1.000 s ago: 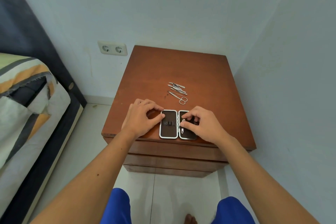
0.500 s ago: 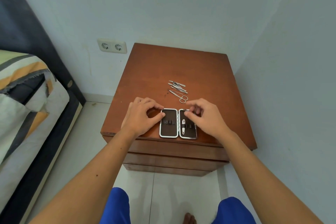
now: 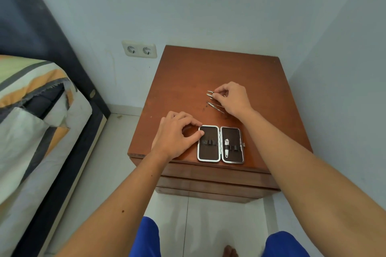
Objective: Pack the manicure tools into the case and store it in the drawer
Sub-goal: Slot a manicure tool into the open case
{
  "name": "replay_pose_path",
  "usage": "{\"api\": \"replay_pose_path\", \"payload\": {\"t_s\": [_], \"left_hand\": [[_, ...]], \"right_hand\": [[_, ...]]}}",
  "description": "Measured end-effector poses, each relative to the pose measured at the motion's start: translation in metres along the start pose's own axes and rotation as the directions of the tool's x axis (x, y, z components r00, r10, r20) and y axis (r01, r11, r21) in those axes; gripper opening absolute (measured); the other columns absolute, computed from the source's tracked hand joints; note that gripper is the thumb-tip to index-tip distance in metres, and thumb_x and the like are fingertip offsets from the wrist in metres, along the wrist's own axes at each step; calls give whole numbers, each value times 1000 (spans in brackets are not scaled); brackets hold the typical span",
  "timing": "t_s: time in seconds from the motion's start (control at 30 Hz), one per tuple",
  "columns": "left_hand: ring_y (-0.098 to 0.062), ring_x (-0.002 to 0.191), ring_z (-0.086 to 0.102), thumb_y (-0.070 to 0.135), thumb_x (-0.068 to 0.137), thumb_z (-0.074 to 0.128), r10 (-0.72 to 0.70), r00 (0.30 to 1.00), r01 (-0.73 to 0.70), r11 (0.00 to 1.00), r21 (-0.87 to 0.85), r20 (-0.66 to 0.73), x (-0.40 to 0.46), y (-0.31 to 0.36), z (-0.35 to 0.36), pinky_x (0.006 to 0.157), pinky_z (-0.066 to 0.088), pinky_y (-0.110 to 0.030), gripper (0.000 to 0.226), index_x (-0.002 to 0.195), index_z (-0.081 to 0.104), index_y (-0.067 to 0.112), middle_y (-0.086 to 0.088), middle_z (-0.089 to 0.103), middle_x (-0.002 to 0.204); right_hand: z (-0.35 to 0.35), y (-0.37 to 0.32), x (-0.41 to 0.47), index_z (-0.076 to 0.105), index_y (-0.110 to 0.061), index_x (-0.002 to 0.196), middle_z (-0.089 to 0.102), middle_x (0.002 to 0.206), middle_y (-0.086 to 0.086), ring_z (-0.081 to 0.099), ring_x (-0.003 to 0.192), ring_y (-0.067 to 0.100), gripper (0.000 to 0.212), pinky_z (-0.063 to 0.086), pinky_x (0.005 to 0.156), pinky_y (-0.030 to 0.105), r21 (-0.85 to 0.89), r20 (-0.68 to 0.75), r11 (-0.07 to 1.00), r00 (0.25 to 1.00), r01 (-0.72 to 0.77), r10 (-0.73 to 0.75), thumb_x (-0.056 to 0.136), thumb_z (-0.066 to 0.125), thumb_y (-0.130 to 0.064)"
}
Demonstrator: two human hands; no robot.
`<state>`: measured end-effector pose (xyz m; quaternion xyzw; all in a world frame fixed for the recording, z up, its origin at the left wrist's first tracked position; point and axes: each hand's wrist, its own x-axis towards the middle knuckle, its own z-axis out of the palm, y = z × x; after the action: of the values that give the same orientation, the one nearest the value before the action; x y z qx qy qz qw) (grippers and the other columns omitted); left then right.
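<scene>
The manicure case [image 3: 220,144] lies open and flat near the front edge of the brown nightstand [image 3: 188,81]. A nail clipper [image 3: 226,146] sits under the straps of its right half; the left half holds no tool. My left hand [image 3: 177,133] rests at the case's left edge, thumb and fingers touching the rim. My right hand [image 3: 231,98] is farther back, fingertips pinched on the loose metal tools [image 3: 211,94]. The scissors [image 3: 215,107] lie just in front of that hand, partly hidden by it.
Closed drawer fronts [image 3: 213,181] run below the nightstand's top. A bed with a striped blanket [image 3: 31,115] stands at the left. A double wall socket [image 3: 139,49] is behind. Walls close in at the back and right.
My right hand left the case's right half and reached back to the pile of loose tools, closing its fingertips on them. My left hand stayed at the case's left edge.
</scene>
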<state>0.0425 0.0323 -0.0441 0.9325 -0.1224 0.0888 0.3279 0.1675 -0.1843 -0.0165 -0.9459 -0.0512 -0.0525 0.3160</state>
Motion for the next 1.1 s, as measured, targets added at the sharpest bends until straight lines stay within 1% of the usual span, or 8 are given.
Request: {"api": "replay_pose_path", "payload": {"t_s": [0.13,0.37,0.43,0.53,0.6,0.83,0.97,1.1], "left_hand": [[-5,112,44,57,89,70,-2,1000,2,1000,0,-1,0,-2,0,92,28,-29,24,108,74,43,28,62,112],[-6,113,43,57,90,69,-9,1000,9,1000,-1,8,0,-1,0,92,28,-30,25,110,74,42,27,63,114],[-5,113,43,56,90,70,-7,1000,7,1000,-1,4,0,0,-1,92,29,-30,24,109,74,42,27,62,113],[-5,113,43,56,90,70,-10,1000,10,1000,4,2,0,0,-2,92,27,-29,24,109,74,42,28,62,112],[-6,113,44,56,90,70,-10,1000,10,1000,4,2,0,0,-2,92,28,-29,24,109,75,41,28,62,112],[-8,114,46,55,90,71,-6,1000,6,1000,0,5,1,0,-2,94,30,-31,22,108,74,42,28,62,112],[-8,113,47,56,89,71,-7,1000,7,1000,-6,3,0,-1,-2,94,30,-31,22,106,74,43,28,63,112],[-8,112,47,56,90,71,-10,1000,10,1000,-2,3,0,0,-2,94,32,-32,21,106,74,43,27,63,112]], "right_hand": [[8,1,4,82,-24,98,60,73,-20,56,70,1,11,49,77,30,10,12,1000,1000,-21,21,88,82,-29],[6,1,-2,77,-24,96,68,83,-12,62,79,7,6,53,81,30,51,-14,999,1000,-5,6,90,78,-26],[3,1,-4,76,-23,97,70,91,-8,59,77,2,7,50,79,24,74,-38,997,999,0,3,92,75,-27],[-3,-1,-10,75,-22,98,68,85,-14,57,71,-2,8,40,67,6,133,-73,991,997,0,10,91,75,-26],[-9,-4,-14,75,-20,98,66,82,-16,58,70,-2,8,40,66,4,174,-101,985,995,8,10,91,76,-24],[-33,-6,-51,74,-23,115,73,88,-7,67,76,8,19,56,76,21,341,-83,939,996,38,-10,97,70,-19],[-44,3,-89,75,-15,112,74,86,0,66,69,6,16,57,69,20,429,44,903,999,-17,-2,100,67,-11],[-47,20,-120,75,-11,112,73,83,2,65,68,7,17,55,70,19,505,68,860,997,-67,37,100,67,-3]]}}
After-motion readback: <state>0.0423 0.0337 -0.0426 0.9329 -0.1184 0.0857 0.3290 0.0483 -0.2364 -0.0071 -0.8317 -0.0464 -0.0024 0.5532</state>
